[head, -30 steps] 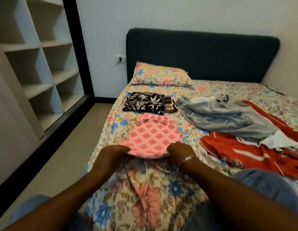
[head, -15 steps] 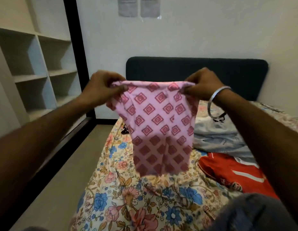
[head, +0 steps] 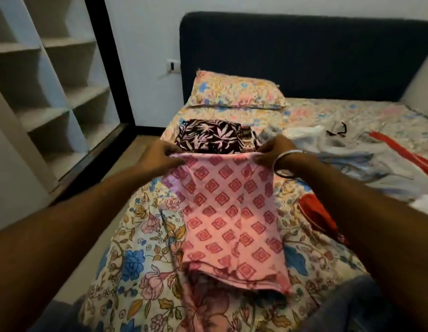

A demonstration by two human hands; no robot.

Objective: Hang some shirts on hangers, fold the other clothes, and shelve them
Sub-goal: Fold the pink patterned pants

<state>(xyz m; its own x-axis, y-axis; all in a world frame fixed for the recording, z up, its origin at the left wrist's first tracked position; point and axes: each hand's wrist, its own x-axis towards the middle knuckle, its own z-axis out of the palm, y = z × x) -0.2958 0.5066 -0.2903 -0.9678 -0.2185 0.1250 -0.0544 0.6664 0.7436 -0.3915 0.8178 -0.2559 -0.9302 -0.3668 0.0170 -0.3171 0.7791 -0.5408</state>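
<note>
Pink cloth [head: 228,212] lowered (beside clothes [head: 366,161]).

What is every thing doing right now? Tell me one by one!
pink garment: held by its top edge, lower end on the bed
left hand: pinching its left corner
right hand: pinching its right corner
black leaf-print garment: folded
grey garment: unfolded
shelves: open

White wall [head: 145,44], dark headboard [head: 304,58]

A home bedroom: floral-sheeted bed [head: 145,236], pillow [head: 234,92], padded headboard [head: 304,56], wall shelves [head: 52,92].
</note>
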